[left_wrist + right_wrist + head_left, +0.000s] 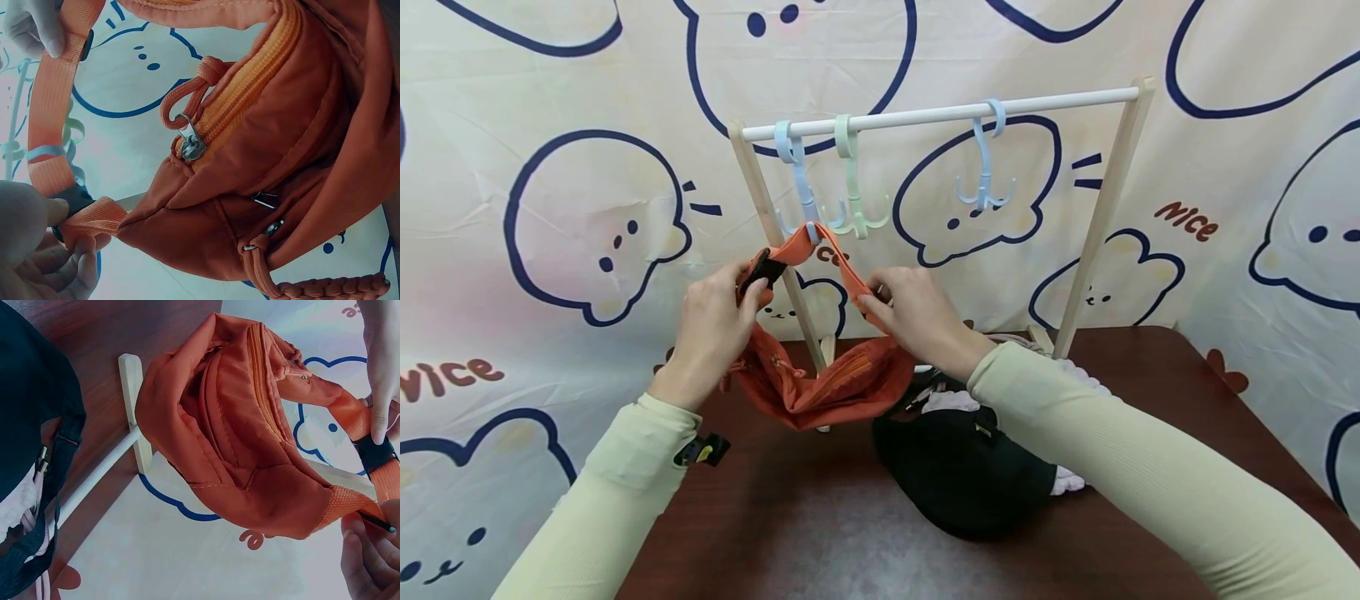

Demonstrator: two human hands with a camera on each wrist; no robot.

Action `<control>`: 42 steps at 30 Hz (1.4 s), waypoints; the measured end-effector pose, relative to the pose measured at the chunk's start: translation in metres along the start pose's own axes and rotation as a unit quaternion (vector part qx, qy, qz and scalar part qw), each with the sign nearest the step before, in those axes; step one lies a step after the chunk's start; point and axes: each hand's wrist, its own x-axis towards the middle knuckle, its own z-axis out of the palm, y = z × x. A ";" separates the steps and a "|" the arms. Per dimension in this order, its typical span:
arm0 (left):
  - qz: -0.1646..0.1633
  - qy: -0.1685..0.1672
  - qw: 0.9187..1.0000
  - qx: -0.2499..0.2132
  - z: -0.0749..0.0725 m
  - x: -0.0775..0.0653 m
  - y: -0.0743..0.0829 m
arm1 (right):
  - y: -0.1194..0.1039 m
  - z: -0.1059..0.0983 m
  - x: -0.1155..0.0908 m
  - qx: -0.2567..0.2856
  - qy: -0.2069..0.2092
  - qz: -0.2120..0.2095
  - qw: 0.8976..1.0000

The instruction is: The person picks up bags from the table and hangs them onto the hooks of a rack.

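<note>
An orange waist bag (835, 379) hangs by its strap (53, 106) from the lower end of the left blue hook (805, 196). My left hand (711, 325) pinches the strap at its black buckle (74, 203), on the left side. On the right side, the fingers of my right hand (917, 312) pinch the strap near a small black slider (377, 522). Between the two hands the strap arches up over the hook. The bag's body sags below, with its zipper (192, 145) and cord pull showing in the left wrist view.
A white rod (925, 119) on wooden posts (1105, 217) carries a green hook (853, 187) and another blue hook (985, 167). A black bag (962, 475) lies on the dark wooden table (820, 533), beneath my right forearm, with pale pink cloth (951, 401) beside it.
</note>
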 end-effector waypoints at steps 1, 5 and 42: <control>0.000 0.000 1.000 0.001 0.000 0.000 0.000 | 0.000 0.000 0.000 0.001 0.000 0.001 1.000; 0.000 -0.001 1.000 0.004 0.000 -0.001 -0.001 | -0.001 0.004 0.000 -0.003 -0.001 -0.001 1.000; -0.032 -0.054 0.998 0.005 0.013 -0.006 0.002 | -0.004 0.023 -0.008 -0.031 -0.029 0.006 0.999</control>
